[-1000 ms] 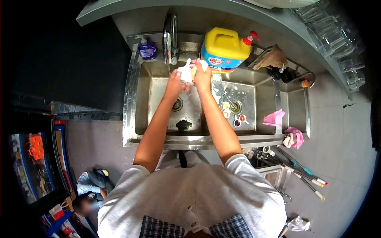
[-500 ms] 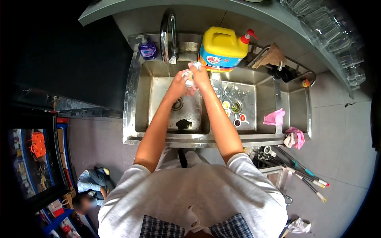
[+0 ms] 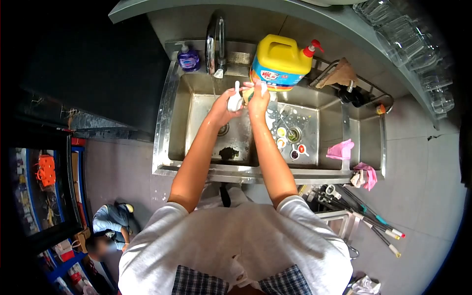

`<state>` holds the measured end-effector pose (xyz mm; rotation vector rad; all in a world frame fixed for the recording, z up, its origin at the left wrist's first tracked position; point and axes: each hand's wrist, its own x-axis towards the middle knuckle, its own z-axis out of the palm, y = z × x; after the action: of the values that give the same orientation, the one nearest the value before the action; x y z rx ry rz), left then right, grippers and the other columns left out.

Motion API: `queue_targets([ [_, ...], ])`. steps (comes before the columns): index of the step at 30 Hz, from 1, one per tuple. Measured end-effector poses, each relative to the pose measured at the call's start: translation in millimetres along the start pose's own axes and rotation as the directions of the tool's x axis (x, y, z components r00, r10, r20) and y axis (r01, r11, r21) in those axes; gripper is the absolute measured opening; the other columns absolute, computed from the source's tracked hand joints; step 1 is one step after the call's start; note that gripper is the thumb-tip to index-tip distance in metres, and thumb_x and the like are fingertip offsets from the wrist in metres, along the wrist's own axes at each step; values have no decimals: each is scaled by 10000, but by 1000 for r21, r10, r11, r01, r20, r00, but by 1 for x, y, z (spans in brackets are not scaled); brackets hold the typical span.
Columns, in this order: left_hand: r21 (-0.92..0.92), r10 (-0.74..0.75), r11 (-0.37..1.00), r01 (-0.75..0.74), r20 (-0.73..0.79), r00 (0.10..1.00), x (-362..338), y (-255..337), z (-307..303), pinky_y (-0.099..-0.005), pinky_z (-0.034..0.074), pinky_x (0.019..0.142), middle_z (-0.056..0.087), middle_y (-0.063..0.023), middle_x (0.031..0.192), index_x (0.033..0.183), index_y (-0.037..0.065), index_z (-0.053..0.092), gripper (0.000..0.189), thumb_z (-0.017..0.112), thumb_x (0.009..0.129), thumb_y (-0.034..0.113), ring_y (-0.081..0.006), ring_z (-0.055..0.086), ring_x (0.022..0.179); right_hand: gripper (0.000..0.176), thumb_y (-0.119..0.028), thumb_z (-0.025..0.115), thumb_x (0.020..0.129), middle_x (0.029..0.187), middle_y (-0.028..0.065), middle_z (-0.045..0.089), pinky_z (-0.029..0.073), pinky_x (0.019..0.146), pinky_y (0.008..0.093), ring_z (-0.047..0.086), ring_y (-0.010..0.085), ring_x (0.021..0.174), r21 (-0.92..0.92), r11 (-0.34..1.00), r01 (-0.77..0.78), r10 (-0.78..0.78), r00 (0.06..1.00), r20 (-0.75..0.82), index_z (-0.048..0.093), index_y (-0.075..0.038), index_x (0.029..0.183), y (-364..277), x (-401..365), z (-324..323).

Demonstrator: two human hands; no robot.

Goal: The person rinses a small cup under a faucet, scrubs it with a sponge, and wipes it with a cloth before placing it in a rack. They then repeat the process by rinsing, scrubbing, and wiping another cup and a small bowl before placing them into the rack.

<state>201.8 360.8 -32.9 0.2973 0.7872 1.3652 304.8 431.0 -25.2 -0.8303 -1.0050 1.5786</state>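
Note:
Over the left basin, my left hand (image 3: 224, 106) is closed around a small white dish with a handle (image 3: 235, 101). The handle points up and away from me. Close beside it, my right hand (image 3: 258, 102) grips a yellowish sponge (image 3: 248, 94), mostly covered by the fingers, with something white, perhaps foam, at the fingertips. Behind my left hand stands the chrome faucet (image 3: 215, 46), with a thin stream of water below its spout. Several similar small dishes, among them one with red contents (image 3: 301, 148) and one with dark contents (image 3: 294, 154), lie in the right basin.
Beyond the hands stand a yellow detergent jug (image 3: 282, 59) with a red pump and a purple soap bottle (image 3: 188, 59). Dark scraps (image 3: 228, 153) lie in the left basin. Pink gloves (image 3: 340, 149) hang at the right. A person (image 3: 110, 228) crouches at lower left.
The hands have drawn slightly apart, and the white dish has turned so that its handle shows pointing upward. More of the sponge now shows between them. The view has shifted slightly.

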Motion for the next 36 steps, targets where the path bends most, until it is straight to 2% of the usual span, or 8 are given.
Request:
queue_targets([
  [5, 47, 137, 990, -131, -157, 978, 2, -10, 16, -316, 451, 615, 585, -15, 914, 1005, 135, 495, 140, 407, 896, 122, -142, 560, 756, 309, -194, 457, 916, 998, 232, 591, 431, 819, 369, 569, 314, 934, -633, 723, 277, -228, 960, 160, 565, 56, 1061, -15, -14, 21],
  [7, 28, 193, 981, -191, -177, 965, 3, -12, 13, -306, 456, 630, 585, -11, 907, 1003, 134, 500, 145, 406, 901, 91, -131, 559, 765, 308, -184, 470, 902, 1066, 260, 564, 421, 833, 397, 549, 366, 969, -656, 738, 160, -39, 980, 194, 561, 55, 1074, -11, -9, 23],
  [13, 25, 280, 960, -279, -129, 951, 2, -10, -3, -280, 470, 723, 584, -35, 997, 1106, 110, 493, 201, 417, 943, 201, -146, 573, 889, 331, -187, 450, 898, 1167, 278, 511, 378, 913, 431, 491, 415, 1078, -604, 585, 541, -314, 838, 446, 551, 68, 1083, -4, -45, 25],
  [18, 178, 214, 965, -192, -115, 970, -11, -23, 1, -295, 454, 719, 551, -35, 1049, 1134, 125, 482, 299, 347, 955, 322, -150, 543, 913, 315, -259, 494, 897, 771, 170, 650, 448, 665, 346, 623, 230, 730, -732, 681, -11, 171, 975, 144, 644, 17, 917, -16, -12, 28],
  [22, 142, 125, 983, -113, -77, 989, -15, -11, 17, -295, 460, 686, 557, -26, 1068, 1210, 150, 458, 395, 374, 937, 424, -137, 560, 895, 208, -158, 507, 850, 756, 174, 628, 451, 641, 355, 594, 262, 673, -578, 805, 134, -81, 990, 117, 587, 33, 831, -15, -21, 32],
  [29, 249, 173, 960, -129, -163, 971, -17, -18, 39, -304, 473, 722, 566, -29, 1057, 1191, 127, 486, 389, 408, 934, 409, -133, 563, 902, 176, -177, 537, 838, 777, 85, 586, 446, 606, 321, 542, 159, 692, -218, 956, -197, 178, 978, -106, 554, -21, 919, -5, -14, 14],
  [31, 97, 287, 956, -277, -109, 952, 9, -40, 17, -311, 466, 772, 566, -39, 1054, 1171, 117, 491, 360, 397, 943, 379, -153, 557, 928, 302, -235, 475, 868, 916, 200, 607, 453, 724, 389, 590, 339, 798, -630, 773, 76, 45, 984, 174, 544, 21, 1013, -14, -26, 5],
  [36, -394, 222, 891, -224, -54, 974, 11, -32, 20, -348, 448, 857, 580, -78, 1042, 1057, 71, 513, 317, 349, 962, 324, -212, 557, 938, 346, -242, 478, 880, 1154, 210, 494, 354, 932, 428, 454, 375, 1070, -732, 460, 503, -245, 864, 440, 527, -17, 1139, -36, -54, 4],
])
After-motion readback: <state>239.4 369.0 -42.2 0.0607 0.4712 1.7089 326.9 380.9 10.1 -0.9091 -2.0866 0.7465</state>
